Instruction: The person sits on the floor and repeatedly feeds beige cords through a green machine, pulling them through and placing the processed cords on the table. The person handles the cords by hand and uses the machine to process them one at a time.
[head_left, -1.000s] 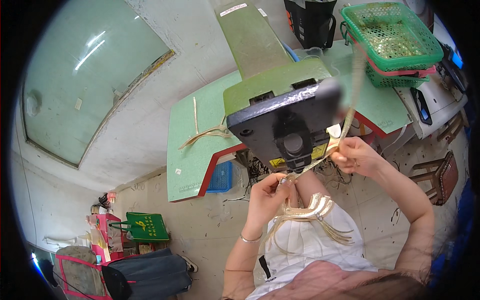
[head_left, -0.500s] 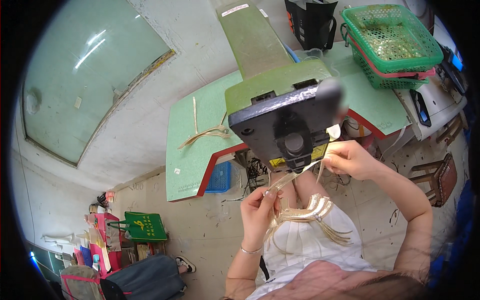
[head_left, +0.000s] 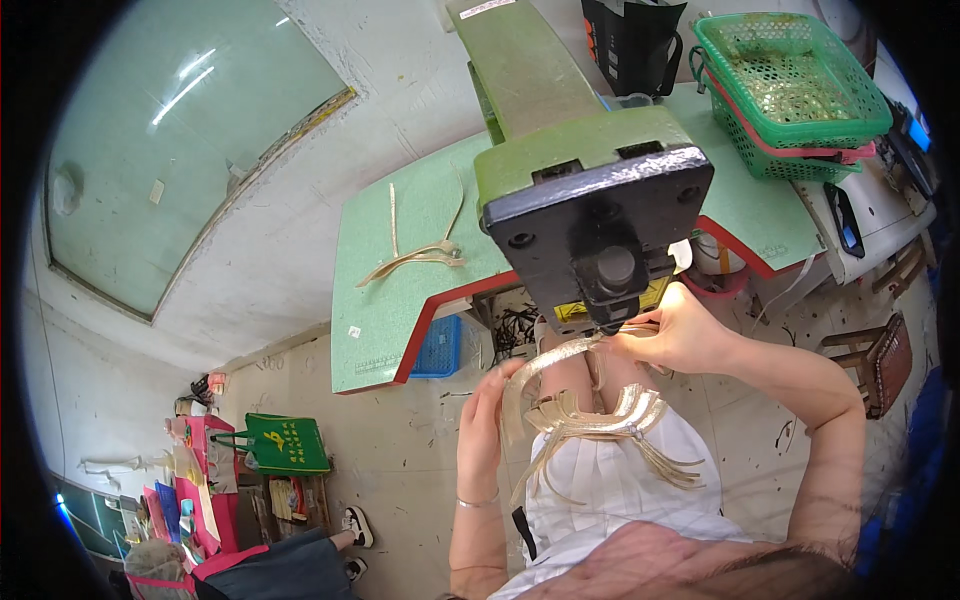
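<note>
This is a workshop: a big green and black machine (head_left: pixel 597 225) stands by a green bench (head_left: pixel 372 345) with gold straps (head_left: pixel 415 259), and dark scraps (head_left: pixel 516 331) litter the floor (head_left: pixel 420 460).

Right grip (head_left: pixel 662 338) pinches, left grip (head_left: pixel 482 420) touches 1 gold strap (head_left: pixel 548 360) beside a machine (head_left: pixel 590 150).

Yellow characters (head_left: pixel 276 438) on green bag (head_left: pixel 290 446), yellow label (head_left: pixel 570 312) on machine head (head_left: pixel 600 205), white label (head_left: pixel 487 8) on machine arm (head_left: pixel 540 85)
</note>
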